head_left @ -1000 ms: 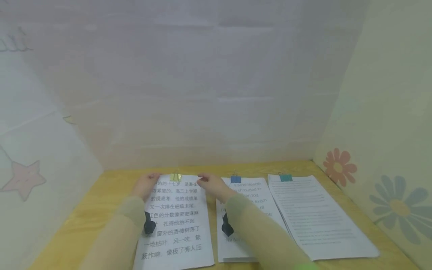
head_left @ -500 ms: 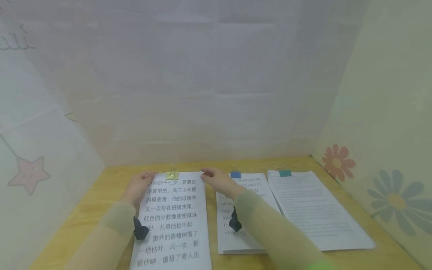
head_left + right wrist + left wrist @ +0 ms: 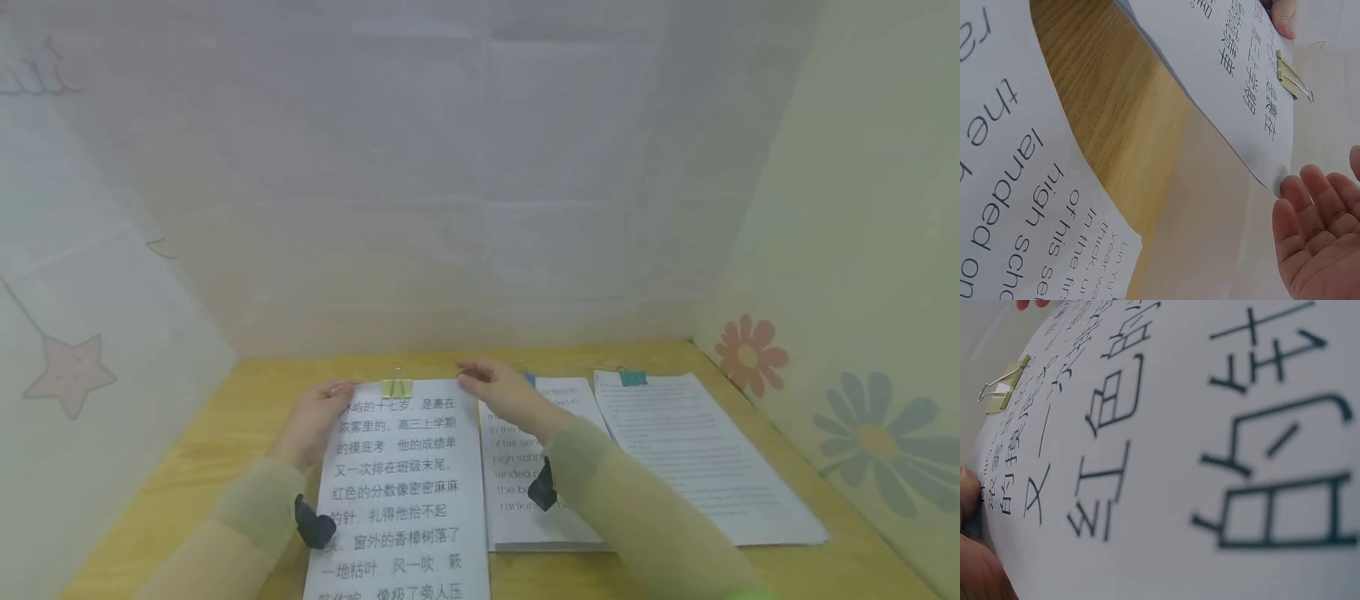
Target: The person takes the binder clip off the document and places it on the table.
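**Left-hand paper stack (image 3: 401, 479): pinched at one far corner, open fingers at the other**

The left hand (image 3: 311, 423) pinches the stack's far left corner, thumb over the printed face. The right hand (image 3: 513, 400) is open, palm exposed and fingers loosely bent; a fingertip meets, or nearly meets, the far right corner. No firm grip is evident there. Holding positions on either side of the yellow binder clip (image 3: 397, 389) presumably keep the sheet level and its text uncovered. The clip sits mid-way along the far edge, evidently to bind the pages. The far end appears raised off the wooden table (image 3: 195, 450); the near edge runs out of view.

To the right lies a middle stack (image 3: 536, 533), its blue clip (image 3: 531, 380) partly hidden behind the right hand. Farther right, a third stack (image 3: 697, 475) lies slanted under a teal clip (image 3: 633, 378).
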### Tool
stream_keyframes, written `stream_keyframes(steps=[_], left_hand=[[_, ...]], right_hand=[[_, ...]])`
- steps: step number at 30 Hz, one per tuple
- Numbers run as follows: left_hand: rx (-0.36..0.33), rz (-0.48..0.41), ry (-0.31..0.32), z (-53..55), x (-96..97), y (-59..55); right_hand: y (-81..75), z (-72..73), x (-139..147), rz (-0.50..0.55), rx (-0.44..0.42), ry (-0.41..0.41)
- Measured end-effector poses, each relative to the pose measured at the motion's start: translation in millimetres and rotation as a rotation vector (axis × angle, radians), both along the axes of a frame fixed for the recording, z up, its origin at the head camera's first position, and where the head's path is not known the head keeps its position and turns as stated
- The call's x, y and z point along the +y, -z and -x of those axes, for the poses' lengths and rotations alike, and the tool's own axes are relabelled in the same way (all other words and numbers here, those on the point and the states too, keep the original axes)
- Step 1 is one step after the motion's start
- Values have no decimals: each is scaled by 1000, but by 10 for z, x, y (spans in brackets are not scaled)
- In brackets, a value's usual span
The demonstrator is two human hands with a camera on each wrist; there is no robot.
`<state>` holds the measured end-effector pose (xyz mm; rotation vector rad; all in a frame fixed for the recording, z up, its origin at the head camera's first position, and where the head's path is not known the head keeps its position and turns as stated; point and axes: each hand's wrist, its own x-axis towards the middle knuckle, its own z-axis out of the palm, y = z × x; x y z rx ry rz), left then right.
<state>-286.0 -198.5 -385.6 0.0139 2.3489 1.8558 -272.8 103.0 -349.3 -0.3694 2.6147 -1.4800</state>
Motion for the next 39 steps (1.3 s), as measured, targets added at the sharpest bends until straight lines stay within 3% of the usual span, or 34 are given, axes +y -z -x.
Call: stream_keyframes(steps=[9, 18, 26, 32, 39], left_hand=[[-11, -104, -13, -187, 237, -98], [9, -134, -21, -390, 471, -219], [44, -176, -41, -517, 678, -221], [60, -168, -40, -569, 830, -198], [67, -183, 24, -646, 942, -182]], right_hand=[[-152, -193, 76, -43, 64, 20], [-264, -337, 66, -67, 136, 18], [-355, -404, 31, -91, 185, 24], [-392, -369, 81, -119, 151, 33], [-372, -312, 107, -142, 33, 28]])
